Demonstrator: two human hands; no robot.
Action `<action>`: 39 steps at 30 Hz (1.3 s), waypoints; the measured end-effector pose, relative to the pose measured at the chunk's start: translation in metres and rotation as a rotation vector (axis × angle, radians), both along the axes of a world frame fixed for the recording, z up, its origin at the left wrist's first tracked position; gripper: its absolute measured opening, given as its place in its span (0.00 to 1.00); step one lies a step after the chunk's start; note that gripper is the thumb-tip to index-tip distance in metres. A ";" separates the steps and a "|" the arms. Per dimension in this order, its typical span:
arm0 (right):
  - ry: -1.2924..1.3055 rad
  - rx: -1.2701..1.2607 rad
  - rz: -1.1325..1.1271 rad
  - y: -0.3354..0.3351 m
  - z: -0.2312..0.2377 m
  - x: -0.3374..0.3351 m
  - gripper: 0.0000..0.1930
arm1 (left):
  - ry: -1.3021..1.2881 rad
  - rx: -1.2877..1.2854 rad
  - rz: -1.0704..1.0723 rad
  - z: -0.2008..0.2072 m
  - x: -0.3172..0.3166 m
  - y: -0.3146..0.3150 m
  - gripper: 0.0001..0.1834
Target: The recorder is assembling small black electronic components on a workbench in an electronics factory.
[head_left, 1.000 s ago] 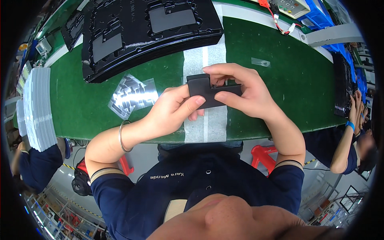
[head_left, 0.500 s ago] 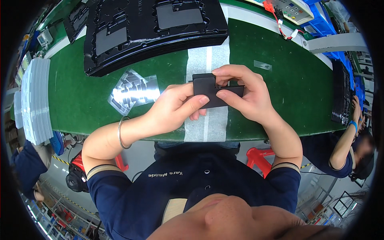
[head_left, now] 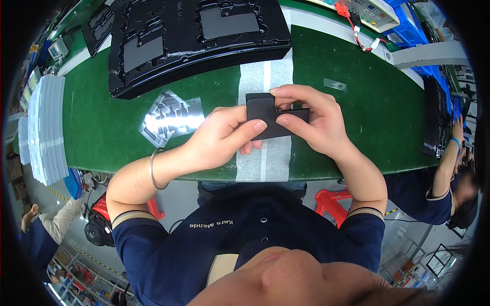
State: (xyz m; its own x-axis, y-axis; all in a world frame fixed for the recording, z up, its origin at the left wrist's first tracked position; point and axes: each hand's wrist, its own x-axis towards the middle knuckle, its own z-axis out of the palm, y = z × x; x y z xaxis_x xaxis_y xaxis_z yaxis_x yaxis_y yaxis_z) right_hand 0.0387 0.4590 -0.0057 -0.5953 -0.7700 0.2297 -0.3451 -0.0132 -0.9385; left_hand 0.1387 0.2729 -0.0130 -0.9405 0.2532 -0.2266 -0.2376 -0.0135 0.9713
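Note:
Both of my hands hold a flat black L-shaped battery pack (head_left: pixel 264 122) above a pale strip on the green table. My left hand (head_left: pixel 224 133) closes on its left end, thumb on top and fingers underneath. At the notch, my right hand (head_left: pixel 324 120) pinches the piece: the thumb presses near the inner corner and the index finger reaches over to the upper edge. A small connector seems to sit in the notch, partly hidden by my right fingers.
Stacked black plastic trays (head_left: pixel 204 56) holding similar grey-black parts stand at the far left. Clear sheets with dark stickers (head_left: pixel 171 117) lie left of my hands. White trays (head_left: pixel 48 130) are piled at the left edge. A small clear film (head_left: pixel 335 84) lies right; a co-worker's arm (head_left: pixel 446 163) shows beyond.
My hands and the black piece stay almost in place, with the piece tilted very slightly. At the right, the co-worker's arm has reached farther forward; the person at the left has moved too.

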 end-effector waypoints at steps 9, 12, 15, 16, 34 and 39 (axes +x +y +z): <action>-0.261 -0.064 0.036 0.001 0.001 0.006 0.22 | 0.006 0.028 0.008 0.002 0.000 0.001 0.13; -0.202 -0.038 0.060 0.002 0.000 0.004 0.24 | 0.019 0.021 0.007 0.001 0.001 0.001 0.13; -0.183 -0.031 0.063 0.002 0.001 0.004 0.25 | 0.034 0.011 0.002 -0.001 0.001 0.000 0.13; -0.180 -0.027 0.064 0.002 0.001 0.004 0.25 | 0.038 0.011 0.000 0.000 0.001 0.001 0.13; 0.850 0.124 -0.188 0.038 0.015 -0.027 0.12 | 0.784 -0.827 -0.394 -0.005 -0.001 0.012 0.32; 1.007 0.209 -0.135 0.057 -0.008 -0.018 0.14 | 0.761 -0.957 -0.416 -0.007 -0.001 -0.001 0.32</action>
